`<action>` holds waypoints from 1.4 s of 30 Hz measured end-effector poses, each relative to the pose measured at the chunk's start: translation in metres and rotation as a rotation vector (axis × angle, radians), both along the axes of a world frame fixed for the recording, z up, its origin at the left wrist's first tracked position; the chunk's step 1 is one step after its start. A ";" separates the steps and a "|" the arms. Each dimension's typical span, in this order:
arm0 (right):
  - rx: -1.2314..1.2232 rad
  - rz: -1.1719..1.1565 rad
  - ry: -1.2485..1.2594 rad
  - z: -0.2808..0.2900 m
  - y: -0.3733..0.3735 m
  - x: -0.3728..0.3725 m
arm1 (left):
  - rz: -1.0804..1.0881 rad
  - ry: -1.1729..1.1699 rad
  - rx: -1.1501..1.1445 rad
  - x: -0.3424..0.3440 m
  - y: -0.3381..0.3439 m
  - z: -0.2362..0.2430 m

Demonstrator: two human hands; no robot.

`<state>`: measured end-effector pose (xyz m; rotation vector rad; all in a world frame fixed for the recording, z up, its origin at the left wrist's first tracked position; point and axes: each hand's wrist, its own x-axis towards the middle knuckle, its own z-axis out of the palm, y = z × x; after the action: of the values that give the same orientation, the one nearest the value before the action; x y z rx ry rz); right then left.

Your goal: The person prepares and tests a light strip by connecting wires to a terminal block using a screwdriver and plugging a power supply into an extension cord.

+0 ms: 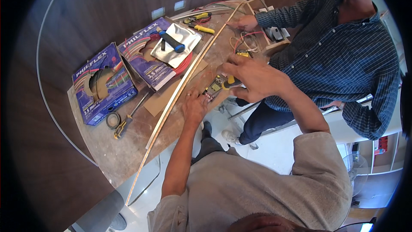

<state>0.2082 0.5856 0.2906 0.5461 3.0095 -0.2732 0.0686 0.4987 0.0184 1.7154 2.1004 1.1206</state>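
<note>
I see the metal box [213, 87] touching my left hand [195, 106], grip unclear. My right hand [256, 75] pinches a yellow tool [231, 80].

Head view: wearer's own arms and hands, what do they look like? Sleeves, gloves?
Left hand and right hand: both bare, no gloves. Forearms uncovered, no cables attached and no wristwatch visible. The shirt is plain grey-beige; its short, loose sleeves end near the elbows, with no clear print on them.
</note>
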 end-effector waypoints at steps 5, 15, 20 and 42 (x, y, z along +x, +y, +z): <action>0.192 0.151 0.029 -0.004 -0.003 0.003 | -0.035 -0.010 -0.024 0.000 0.002 -0.001; 0.101 -0.307 -0.348 0.004 -0.003 -0.021 | -0.011 -0.009 -0.044 0.000 0.006 0.002; 0.046 0.041 -0.023 0.004 0.022 -0.005 | 0.010 -0.006 -0.004 0.001 0.010 0.004; -0.146 -0.098 0.122 -0.003 0.046 -0.004 | 0.053 -0.098 -0.167 0.004 0.026 0.008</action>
<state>0.2044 0.6313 0.2874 0.6882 3.0496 -0.5465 0.0730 0.5243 0.0265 1.5082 2.1246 0.9903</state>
